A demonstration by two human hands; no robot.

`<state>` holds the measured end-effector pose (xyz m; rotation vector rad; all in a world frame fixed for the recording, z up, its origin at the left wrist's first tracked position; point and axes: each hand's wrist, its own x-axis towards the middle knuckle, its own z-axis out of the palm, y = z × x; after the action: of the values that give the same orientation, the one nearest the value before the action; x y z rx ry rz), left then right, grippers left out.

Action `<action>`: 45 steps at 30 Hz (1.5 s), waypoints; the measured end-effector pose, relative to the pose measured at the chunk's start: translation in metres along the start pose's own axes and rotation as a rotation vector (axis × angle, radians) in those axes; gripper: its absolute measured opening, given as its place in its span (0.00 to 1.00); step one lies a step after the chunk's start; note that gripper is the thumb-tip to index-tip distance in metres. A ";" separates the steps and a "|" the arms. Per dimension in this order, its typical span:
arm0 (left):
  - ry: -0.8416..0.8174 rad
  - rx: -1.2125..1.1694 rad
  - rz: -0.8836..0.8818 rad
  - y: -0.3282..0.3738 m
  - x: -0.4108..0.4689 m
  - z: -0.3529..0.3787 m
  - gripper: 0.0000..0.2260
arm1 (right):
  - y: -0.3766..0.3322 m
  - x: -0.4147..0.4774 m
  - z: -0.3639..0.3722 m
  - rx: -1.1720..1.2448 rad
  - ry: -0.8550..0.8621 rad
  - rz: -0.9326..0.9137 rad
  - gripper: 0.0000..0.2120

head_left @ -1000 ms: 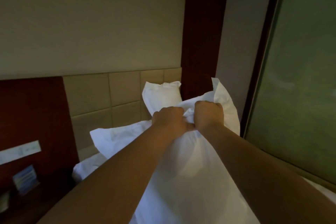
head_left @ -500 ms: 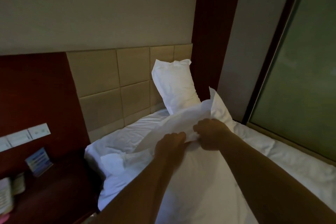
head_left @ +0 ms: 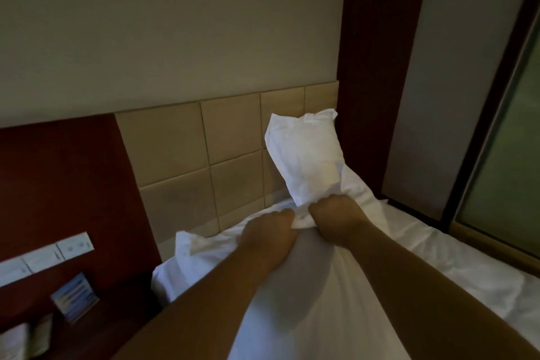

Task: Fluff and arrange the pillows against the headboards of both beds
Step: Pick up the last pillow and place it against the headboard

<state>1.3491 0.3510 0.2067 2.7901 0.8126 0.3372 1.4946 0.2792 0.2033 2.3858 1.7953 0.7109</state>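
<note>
Both fists are curling tight. The left hand (head_left: 271,231) and right hand (head_left: 336,219) are each bunching a fold of the held pillow (head_left: 306,286), knuckles nearly touching. Its case is soft white cloth, creasing at the grip and stretching smooth between the forearms. It is hanging over the head end of the bed (head_left: 438,254).

A second pillow (head_left: 304,155), white, plump and oblong, is standing upright against the headboard (head_left: 204,161), which is made of padded beige square panels.

The fingertips are buried in fabric. The held pillow's lower end is running off the bottom edge. I cannot tell whether the two pillows are touching. A card (head_left: 74,298) on the dark nightstand (head_left: 111,327) is too dim to read.
</note>
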 end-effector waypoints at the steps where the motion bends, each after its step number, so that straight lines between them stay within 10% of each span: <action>1: 0.052 0.018 0.036 -0.001 0.010 -0.012 0.15 | 0.005 0.013 -0.005 -0.007 0.051 0.000 0.14; 17: 0.445 0.427 0.057 -0.029 0.132 -0.162 0.15 | 0.050 0.183 -0.093 0.071 0.287 0.166 0.13; 45: 0.144 0.360 0.065 -0.277 0.353 -0.061 0.13 | -0.009 0.429 0.124 0.073 0.016 0.074 0.13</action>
<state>1.4845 0.7813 0.2461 3.1621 0.8933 0.4478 1.6262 0.7051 0.2257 2.5125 1.7772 0.6849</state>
